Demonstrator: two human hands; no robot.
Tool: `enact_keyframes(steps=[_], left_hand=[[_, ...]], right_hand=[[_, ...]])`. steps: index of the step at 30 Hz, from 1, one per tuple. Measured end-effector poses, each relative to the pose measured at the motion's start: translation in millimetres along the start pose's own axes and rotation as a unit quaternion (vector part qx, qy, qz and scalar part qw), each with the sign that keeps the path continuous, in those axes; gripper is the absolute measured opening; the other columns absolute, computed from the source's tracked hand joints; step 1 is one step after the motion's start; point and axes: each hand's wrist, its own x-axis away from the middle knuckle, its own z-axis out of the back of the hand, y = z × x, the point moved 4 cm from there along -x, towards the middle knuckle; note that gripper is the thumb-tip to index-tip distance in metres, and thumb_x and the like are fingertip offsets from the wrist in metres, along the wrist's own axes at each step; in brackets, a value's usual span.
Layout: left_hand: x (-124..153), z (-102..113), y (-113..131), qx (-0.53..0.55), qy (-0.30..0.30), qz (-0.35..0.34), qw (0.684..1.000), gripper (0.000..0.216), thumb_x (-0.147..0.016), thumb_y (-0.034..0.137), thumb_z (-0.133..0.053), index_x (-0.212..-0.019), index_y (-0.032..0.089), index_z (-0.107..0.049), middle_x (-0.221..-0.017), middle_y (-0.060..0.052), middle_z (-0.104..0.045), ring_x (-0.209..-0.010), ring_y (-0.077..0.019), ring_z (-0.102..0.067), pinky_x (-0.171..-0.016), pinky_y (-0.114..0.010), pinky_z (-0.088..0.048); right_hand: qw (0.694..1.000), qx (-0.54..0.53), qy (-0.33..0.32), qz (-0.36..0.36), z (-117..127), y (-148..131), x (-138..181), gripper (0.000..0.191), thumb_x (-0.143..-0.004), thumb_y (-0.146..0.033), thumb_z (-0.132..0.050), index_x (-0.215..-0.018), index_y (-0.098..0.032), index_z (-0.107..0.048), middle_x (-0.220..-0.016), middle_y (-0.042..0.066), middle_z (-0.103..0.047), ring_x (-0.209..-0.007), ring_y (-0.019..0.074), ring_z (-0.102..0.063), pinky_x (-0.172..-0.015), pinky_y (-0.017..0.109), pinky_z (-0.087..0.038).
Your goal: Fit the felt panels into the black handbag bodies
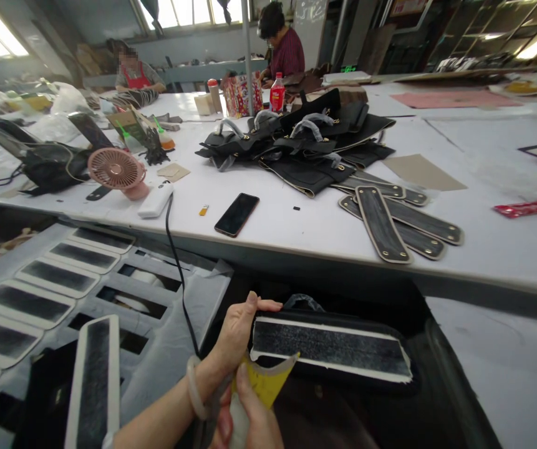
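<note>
A phone (237,214) and fan (116,169) sit on the table (296,231) above. My left hand (235,340) pinches the black strip (331,346), lying lengthwise left-right; my right hand (244,418) grips a yellow scraper (263,380).

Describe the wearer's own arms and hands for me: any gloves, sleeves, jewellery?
Both hands are bare, no gloves. The left hand has a pale, translucent bangle around the wrist, and the forearm behind it is bare, with no sleeve in view. Of the right hand only the fingers and part of the palm show at the bottom edge; its wrist and arm are out of frame.
</note>
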Motion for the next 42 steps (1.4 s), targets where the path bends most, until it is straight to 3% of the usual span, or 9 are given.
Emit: enact_keyframes(steps=[6,11,15,22,28,34,42], left_hand=[[1.3,0.1,-1.9,0.009,0.006,-0.003,1.000,0.059,-0.095,0.060,-0.038,-0.085,0.018,-0.079,-0.097,-0.009,-0.076,-0.097,-0.0256,-0.069,-0.088,-0.033,-0.052],[1.9,0.2,-3.5,0.011,0.018,-0.002,1.000,0.059,-0.095,0.059,-0.038,-0.084,0.017,-0.079,-0.095,-0.009,-0.077,-0.095,-0.0252,-0.069,-0.090,-0.034,-0.051],[2.7,0.5,-2.9,-0.004,0.032,-0.022,0.999,0.059,-0.095,0.059,-0.038,-0.084,0.017,-0.079,-0.093,-0.009,-0.077,-0.097,-0.0258,-0.068,-0.095,-0.036,-0.048],[6.2,0.6,-4.2,-0.004,0.044,-0.001,0.999,0.059,-0.095,0.059,-0.039,-0.085,0.015,-0.078,-0.093,-0.010,-0.076,-0.095,-0.0264,-0.068,-0.088,-0.036,-0.051],[8.0,1.6,-10.8,-0.021,0.056,0.014,0.998,0.058,-0.093,0.059,-0.043,-0.086,0.014,-0.078,-0.091,-0.010,-0.075,-0.090,-0.0250,-0.068,-0.080,-0.031,-0.051],[7.3,1.6,-12.5,-0.026,0.072,0.012,0.997,0.053,-0.092,0.058,-0.048,-0.084,0.014,-0.078,-0.088,-0.009,-0.076,-0.088,-0.0242,-0.068,-0.081,-0.031,-0.050],[3.6,-2.5,-4.5,-0.118,0.107,-0.003,0.987,0.052,-0.092,0.056,-0.049,-0.074,0.016,-0.077,-0.076,-0.008,-0.074,-0.071,-0.0204,-0.065,-0.071,-0.029,-0.047]], right_hand=[[0.999,0.041,-0.027,-0.005,6.7,-4.6,1.6,0.074,-0.045,-0.093,-0.061,-0.059,-0.021,-0.046,-0.032,-0.011,-0.025,-0.024,0.0093,-0.032,-0.031,0.020,-0.028],[0.993,0.095,-0.066,-0.016,10.1,-16.6,9.5,0.073,-0.051,-0.091,-0.062,-0.061,-0.020,-0.049,-0.033,-0.009,-0.032,-0.027,0.0109,-0.040,-0.033,0.021,-0.032],[0.991,0.110,-0.063,-0.034,15.4,-19.1,8.0,0.074,-0.048,-0.092,-0.061,-0.059,-0.020,-0.047,-0.032,-0.010,-0.029,-0.025,0.0102,-0.036,-0.031,0.020,-0.029],[0.984,0.140,-0.091,-0.053,21.0,-24.4,6.9,0.073,-0.049,-0.091,-0.063,-0.060,-0.020,-0.048,-0.031,-0.009,-0.029,-0.025,0.0093,-0.034,-0.031,0.019,-0.027],[0.974,0.167,-0.130,-0.078,17.3,-43.3,18.7,0.071,-0.050,-0.084,-0.071,-0.061,-0.016,-0.054,-0.034,-0.007,-0.036,-0.029,0.0098,-0.041,-0.034,0.020,-0.032],[0.970,0.178,-0.141,-0.087,14.5,-58.4,28.1,0.068,-0.052,-0.081,-0.074,-0.061,-0.015,-0.057,-0.037,-0.006,-0.041,-0.033,0.0095,-0.045,-0.038,0.020,-0.037],[0.975,0.156,-0.139,-0.080,26.0,-48.2,9.5,0.071,-0.050,-0.086,-0.069,-0.059,-0.017,-0.053,-0.033,-0.008,-0.035,-0.028,0.0092,-0.040,-0.033,0.019,-0.032]])
